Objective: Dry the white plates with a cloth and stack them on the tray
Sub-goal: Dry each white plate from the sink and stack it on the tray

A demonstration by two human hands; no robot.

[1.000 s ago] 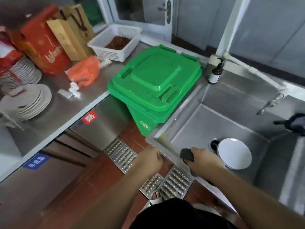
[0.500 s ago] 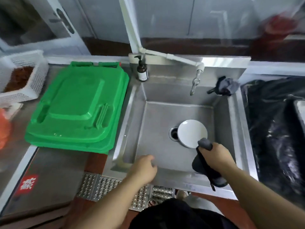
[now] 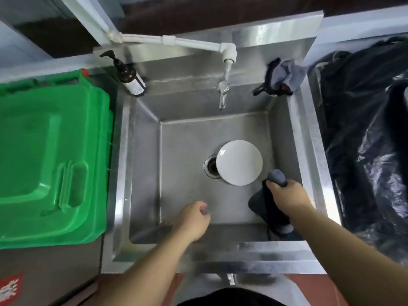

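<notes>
My right hand [image 3: 291,195] hangs over the right side of the square stainless steel sink [image 3: 141,173], its fingers [image 3: 272,185] curled tight round a dark grey cloth [image 3: 262,203]. One end of the cloth pokes up above my fist and the rest droops below it toward the near wall of the basin. My left hand [image 3: 193,219] sits low inside the sink near the front wall, fingers loosely curled in on themselves and holding nothing.

A single round white plate [image 3: 239,162] lies flat on the sink floor, just beyond my right hand and not touched by either hand. Its left edge covers part of the round metal drain [image 3: 210,166].

A chrome tap [image 3: 223,93] hangs from a white plastic pipe [image 3: 176,41] over the back of the basin. A dark brown pump bottle with a pale label [image 3: 130,77] stands on the back left corner of the rim, and a crumpled grey rag with black straps [image 3: 281,79] sits on the back right corner. To the left of the sink is a bright green plastic bin lid [image 3: 50,155]; to the right, a shiny black plastic bag [image 3: 364,140]
</notes>
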